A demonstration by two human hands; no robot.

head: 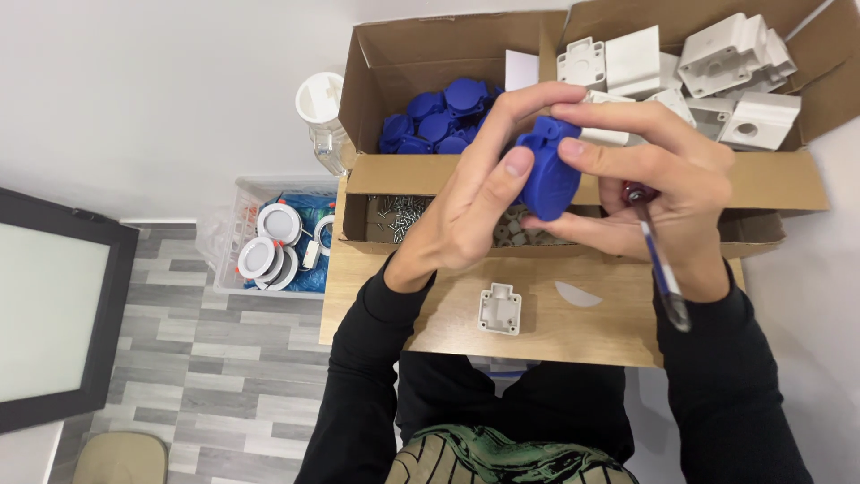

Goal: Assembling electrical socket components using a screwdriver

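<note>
Both hands meet over a cardboard box, holding one blue round plastic cover (548, 175) between them. My left hand (475, 202) pinches its left side with thumb and fingers. My right hand (667, 184) grips its right side and also clamps a screwdriver (658, 260) with a blue-and-clear handle that points down toward me. A white square plastic housing (499, 309) lies on the cardboard flap (430, 314) below my hands.
The open cardboard box (394, 63) holds a heap of blue covers (439, 121) at the left and white housings (726, 67) at the right. A shallow carton holds small screws (399, 215). A clear bin with round white lamps (269, 246) stands on the floor at left.
</note>
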